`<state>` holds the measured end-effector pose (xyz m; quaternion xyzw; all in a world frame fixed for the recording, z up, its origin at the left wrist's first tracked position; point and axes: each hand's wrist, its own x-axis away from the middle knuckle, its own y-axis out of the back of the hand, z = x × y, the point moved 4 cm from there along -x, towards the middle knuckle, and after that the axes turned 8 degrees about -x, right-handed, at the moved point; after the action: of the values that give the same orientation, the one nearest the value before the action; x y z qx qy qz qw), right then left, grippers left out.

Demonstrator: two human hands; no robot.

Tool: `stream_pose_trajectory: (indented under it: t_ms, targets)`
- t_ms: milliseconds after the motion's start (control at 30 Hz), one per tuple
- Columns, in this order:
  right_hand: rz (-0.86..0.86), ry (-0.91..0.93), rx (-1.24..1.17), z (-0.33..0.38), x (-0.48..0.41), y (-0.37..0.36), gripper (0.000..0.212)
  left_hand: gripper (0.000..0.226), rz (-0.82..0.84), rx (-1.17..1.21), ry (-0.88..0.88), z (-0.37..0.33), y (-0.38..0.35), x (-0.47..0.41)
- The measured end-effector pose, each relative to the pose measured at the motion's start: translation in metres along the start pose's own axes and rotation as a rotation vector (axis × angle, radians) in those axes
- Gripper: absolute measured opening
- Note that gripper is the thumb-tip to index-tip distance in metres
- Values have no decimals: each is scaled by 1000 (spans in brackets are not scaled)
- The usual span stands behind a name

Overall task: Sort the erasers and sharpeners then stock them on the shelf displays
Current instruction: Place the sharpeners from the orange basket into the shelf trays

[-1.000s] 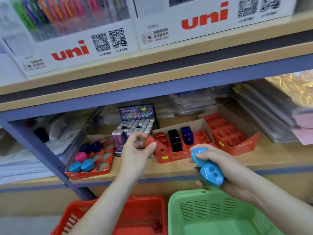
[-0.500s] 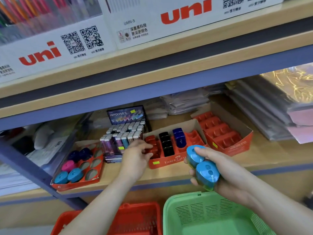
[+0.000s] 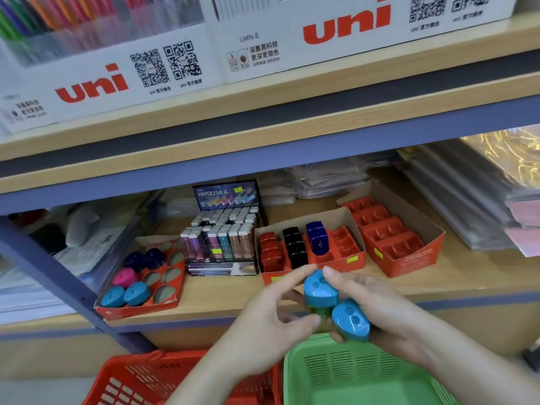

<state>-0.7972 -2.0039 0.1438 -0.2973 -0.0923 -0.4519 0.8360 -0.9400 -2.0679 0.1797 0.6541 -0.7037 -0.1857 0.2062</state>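
Head view: two blue sharpeners [image 3: 350, 320] are gripped in the right hand [image 3: 391, 314] above the green basket [image 3: 295, 372]. The upper sharpener [image 3: 320, 287] is pinched by the left hand [image 3: 271, 314], probably bound for the round-slot tray [image 3: 137, 309].

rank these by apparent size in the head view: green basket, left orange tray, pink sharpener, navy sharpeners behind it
1. green basket, though nearest the camera
2. left orange tray
3. pink sharpener and navy sharpeners: look alike
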Motion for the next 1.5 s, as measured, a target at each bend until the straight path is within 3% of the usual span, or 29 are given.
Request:
stream_pose_trajectory:
  t_ms: [100, 167, 267, 367, 467, 533, 600, 733, 867, 1067, 1233, 1367, 1500]
  targets:
    - [80, -51, 216, -6, -8, -19, 59, 45, -96, -87, 11, 17, 18, 16]
    - [135, -78, 313, -12, -17, -41, 49, 48, -79, -132, 43, 29, 36, 28]
    - [174, -152, 337, -23, -35, -79, 48, 48, -137, -181, 66, 49, 69, 47]
    - [186, -246, 41, -35, -54, -117, 44, 43, -369, -215, 149, 81, 118, 65]
    - [196, -230, -289, -43, -70, -145, 36, 44, -617, -291, 238, 116, 175, 76]
    - [189, -192, -385, -52, -81, -157, 33, 43, -690, -416, 286, 135, 204, 77]
    - [170, -149, -400, -60, -91, -162, 30, 44, -684, -512, 299, 146, 216, 70]
    - [48, -116, -424, -71, -108, -166, 47, 52, -588, -669, 284, 174, 213, 51]
    - [-6, -86, -422, -76, -117, -168, 48, 54, -501, -821, 286, 191, 209, 38]
    - [46, -101, -565, -76, -126, -178, 50, 58, -318, -1039, 326, 189, 211, 32]
    - [98, -87, -574, -74, -127, -191, 47, 68, -173, -979, 314, 185, 212, 31]
    - [108, -71, -543, -72, -130, -202, 53, 65, -165, -277, 127, 158, 200, 33]
    - [139, -62, -518, -68, -132, -214, 52, 48, -235, -195, 63, 137, 194, 37]
